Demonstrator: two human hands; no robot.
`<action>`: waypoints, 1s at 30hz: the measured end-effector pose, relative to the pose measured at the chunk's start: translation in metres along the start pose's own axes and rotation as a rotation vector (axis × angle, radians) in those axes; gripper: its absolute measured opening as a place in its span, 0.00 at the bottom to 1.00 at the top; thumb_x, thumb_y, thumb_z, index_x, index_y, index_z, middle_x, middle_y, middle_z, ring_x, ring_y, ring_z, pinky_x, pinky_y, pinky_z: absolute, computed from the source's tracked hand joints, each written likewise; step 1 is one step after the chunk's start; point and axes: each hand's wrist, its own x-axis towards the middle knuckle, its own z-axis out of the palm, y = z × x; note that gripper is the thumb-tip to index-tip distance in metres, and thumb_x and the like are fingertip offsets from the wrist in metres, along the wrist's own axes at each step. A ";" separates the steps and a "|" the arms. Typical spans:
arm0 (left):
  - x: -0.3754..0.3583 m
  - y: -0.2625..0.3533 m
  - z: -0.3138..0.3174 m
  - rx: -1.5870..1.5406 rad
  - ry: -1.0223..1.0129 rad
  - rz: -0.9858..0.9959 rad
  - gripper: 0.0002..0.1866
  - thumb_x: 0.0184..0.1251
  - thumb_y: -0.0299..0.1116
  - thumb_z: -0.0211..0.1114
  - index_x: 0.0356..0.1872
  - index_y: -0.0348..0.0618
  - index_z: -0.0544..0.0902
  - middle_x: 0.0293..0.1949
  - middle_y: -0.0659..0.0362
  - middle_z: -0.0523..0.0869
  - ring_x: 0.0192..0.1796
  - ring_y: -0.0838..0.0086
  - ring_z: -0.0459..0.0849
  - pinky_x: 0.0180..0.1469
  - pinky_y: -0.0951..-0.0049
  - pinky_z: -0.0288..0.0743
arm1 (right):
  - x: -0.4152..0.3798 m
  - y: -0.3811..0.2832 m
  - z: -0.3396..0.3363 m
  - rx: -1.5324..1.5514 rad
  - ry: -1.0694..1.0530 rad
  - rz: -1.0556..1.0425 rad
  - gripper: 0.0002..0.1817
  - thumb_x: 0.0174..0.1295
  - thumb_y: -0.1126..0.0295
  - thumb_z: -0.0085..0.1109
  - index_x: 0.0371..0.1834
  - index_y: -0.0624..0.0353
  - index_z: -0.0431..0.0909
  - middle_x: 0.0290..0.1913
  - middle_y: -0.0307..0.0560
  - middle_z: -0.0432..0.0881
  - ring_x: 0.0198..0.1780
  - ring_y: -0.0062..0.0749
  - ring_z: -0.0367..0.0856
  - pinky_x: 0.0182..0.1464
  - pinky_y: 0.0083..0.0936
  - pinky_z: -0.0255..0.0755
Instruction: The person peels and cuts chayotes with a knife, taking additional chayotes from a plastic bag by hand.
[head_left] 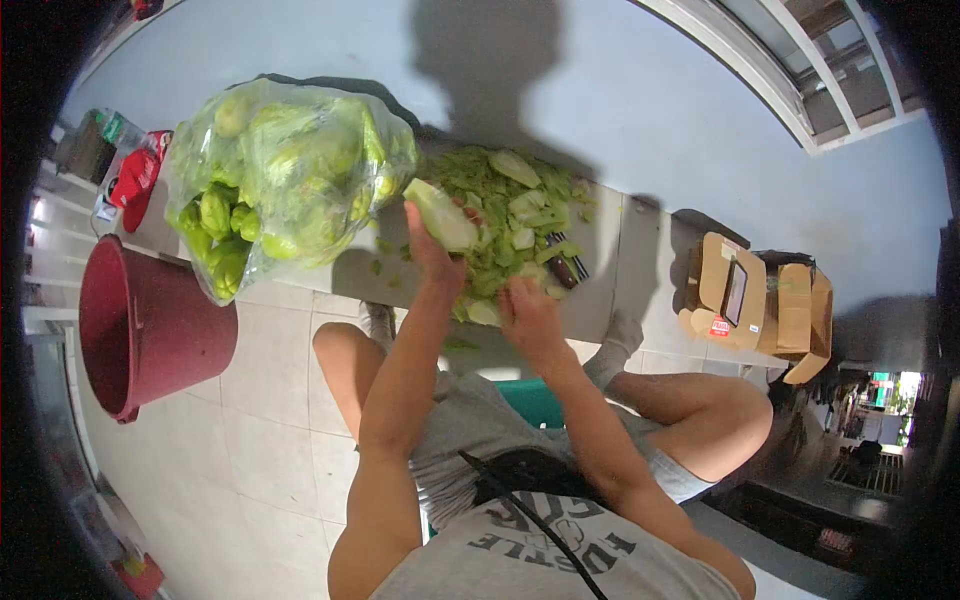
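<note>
My left hand (432,252) is wrapped round a pale green, mostly peeled chayote (443,218), raised above a heap of green peelings (490,190). The heap lies on a light ledge along the wall. My right hand (535,312) is low over the near side of the heap, its fingers curled in; I cannot tell what they hold. Just beyond it, a dark-handled knife (566,262) lies among the peelings. Another peeled chayote (513,167) rests at the back of the heap.
A big clear plastic bag of chayotes (300,150) stands on the ledge at left. Below it is a dark red tub (185,325) on the tiled floor. Open cardboard boxes (735,290) are at right. A red cap-like item (140,180) sits far left.
</note>
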 end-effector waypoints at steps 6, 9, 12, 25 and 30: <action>0.007 -0.002 -0.014 -0.028 0.151 0.128 0.28 0.73 0.62 0.43 0.48 0.45 0.71 0.38 0.54 0.78 0.36 0.63 0.81 0.41 0.59 0.78 | -0.005 -0.028 -0.002 -0.033 -0.119 0.012 0.06 0.58 0.76 0.55 0.37 0.59 0.70 0.33 0.57 0.74 0.29 0.58 0.78 0.30 0.47 0.74; 0.006 -0.002 -0.019 -0.049 0.074 0.212 0.25 0.74 0.59 0.44 0.49 0.44 0.68 0.38 0.53 0.78 0.36 0.63 0.81 0.41 0.59 0.78 | -0.007 -0.029 -0.002 0.011 -0.121 -0.007 0.06 0.59 0.76 0.55 0.37 0.59 0.70 0.33 0.57 0.74 0.29 0.59 0.78 0.30 0.48 0.74; 0.000 0.002 -0.010 -0.009 0.034 0.276 0.23 0.75 0.56 0.46 0.51 0.45 0.66 0.38 0.52 0.78 0.36 0.62 0.81 0.40 0.59 0.79 | -0.006 -0.029 -0.001 0.024 -0.122 -0.005 0.06 0.59 0.76 0.55 0.38 0.59 0.69 0.33 0.57 0.74 0.30 0.59 0.78 0.31 0.49 0.73; -0.002 0.003 -0.012 0.055 -0.021 0.333 0.22 0.73 0.52 0.51 0.53 0.45 0.63 0.39 0.52 0.77 0.36 0.63 0.81 0.39 0.62 0.78 | -0.006 -0.028 0.002 0.048 -0.137 0.013 0.07 0.59 0.76 0.55 0.38 0.59 0.69 0.33 0.58 0.74 0.32 0.60 0.77 0.33 0.49 0.73; -0.003 -0.001 -0.012 0.128 -0.042 0.382 0.16 0.74 0.46 0.45 0.49 0.44 0.64 0.37 0.52 0.78 0.33 0.64 0.81 0.37 0.63 0.78 | 0.008 -0.026 0.007 0.060 -0.158 0.015 0.08 0.59 0.76 0.53 0.40 0.59 0.67 0.34 0.61 0.74 0.33 0.63 0.78 0.34 0.51 0.73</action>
